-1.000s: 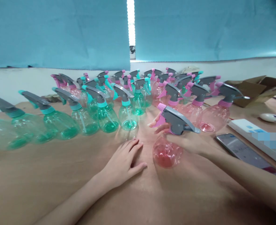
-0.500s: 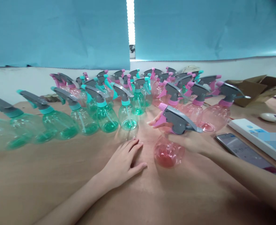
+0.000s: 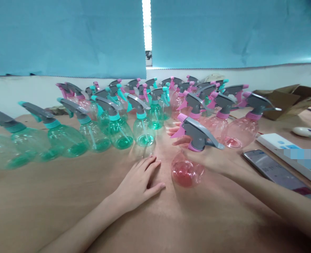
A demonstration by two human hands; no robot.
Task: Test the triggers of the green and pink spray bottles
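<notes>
My right hand [image 3: 210, 158] is closed around a pink spray bottle [image 3: 187, 170] with a grey trigger head [image 3: 199, 131], holding it upright just in front of the rows of bottles. My left hand [image 3: 138, 184] lies flat on the brown table [image 3: 65, 196] with its fingers spread, a little left of that bottle and not touching it. Directly beyond my left hand stands a green spray bottle [image 3: 144, 131].
Several green spray bottles [image 3: 65, 138] stand in rows at left and several pink ones [image 3: 240, 128] at right. A phone [image 3: 274, 172] and a white box [image 3: 290, 151] lie at right. Open cardboard boxes [image 3: 287, 98] and a white mouse [image 3: 305, 132] sit behind them.
The pink bottle in my right hand has shifted slightly left and away from me. My left hand has not moved.
</notes>
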